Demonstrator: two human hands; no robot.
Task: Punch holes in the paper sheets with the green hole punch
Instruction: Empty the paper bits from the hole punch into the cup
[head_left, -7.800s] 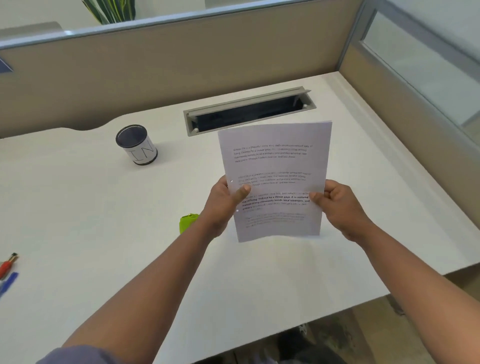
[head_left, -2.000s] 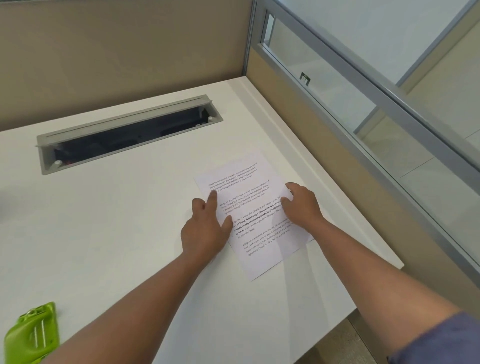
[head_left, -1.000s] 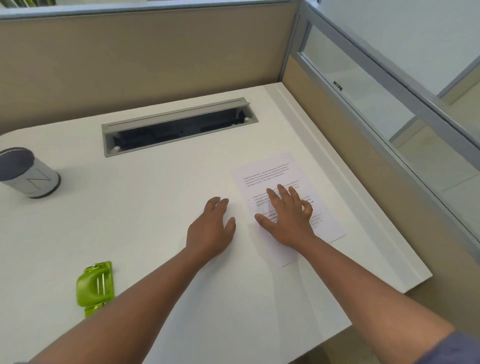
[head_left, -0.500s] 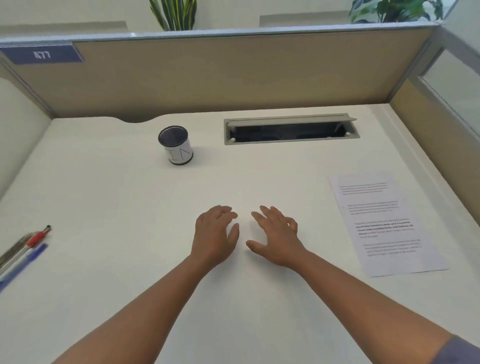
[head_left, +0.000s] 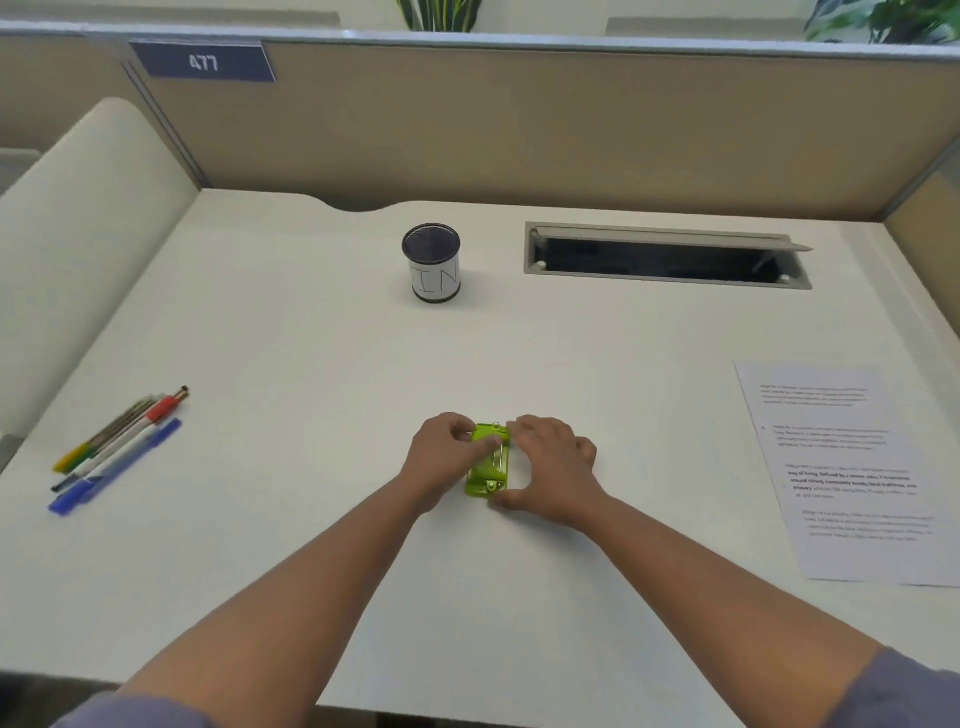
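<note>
The green hole punch (head_left: 490, 464) lies on the white desk (head_left: 311, 364) in the middle, between both hands. My left hand (head_left: 441, 457) grips its left side, with the thumb across the top. My right hand (head_left: 550, 467) holds its right side, fingers curled over the far end and thumb at the near end. A printed paper sheet (head_left: 852, 473) lies flat at the desk's right edge, well apart from the punch and both hands.
A black mesh pen cup (head_left: 432, 262) stands at the back centre. An open cable tray (head_left: 665, 257) is set in the desk at the back right. Several pens (head_left: 117, 447) lie at the left. Beige partition walls enclose the desk.
The paper was laid down at the right and released. Both hands came back to the middle and now hold the green hole punch, which was not in view half a second ago.
</note>
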